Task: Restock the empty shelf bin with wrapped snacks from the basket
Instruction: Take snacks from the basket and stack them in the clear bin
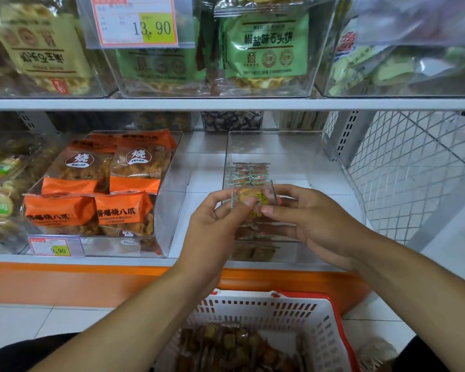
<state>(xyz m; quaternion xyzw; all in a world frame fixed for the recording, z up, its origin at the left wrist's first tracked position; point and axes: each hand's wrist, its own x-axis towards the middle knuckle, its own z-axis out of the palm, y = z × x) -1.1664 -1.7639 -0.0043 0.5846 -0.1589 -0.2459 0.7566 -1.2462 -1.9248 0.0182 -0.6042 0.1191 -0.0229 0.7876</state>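
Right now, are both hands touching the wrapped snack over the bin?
Touching. Head view: left hand and right hand fingertips pinch the wrapped snack from both sides.

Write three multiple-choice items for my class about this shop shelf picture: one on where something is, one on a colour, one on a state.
1. Where is the basket?
A. On the top shelf
B. Below the hands, in front of the shelf
C. Inside the clear bin

2. What colour are the big snack bags in the bin left of the hands?
A. Orange
B. Blue
C. Purple

3. What is the state of the wrapped snack over the clear bin?
A. Lying in the basket
B. Held between both hands
C. Hanging from a hook

Answers:
1 B, the white basket with its red rim sits low in the picture under both arms.
2 A, their wrappers are orange.
3 B, the left hand and the right hand both pinch it.
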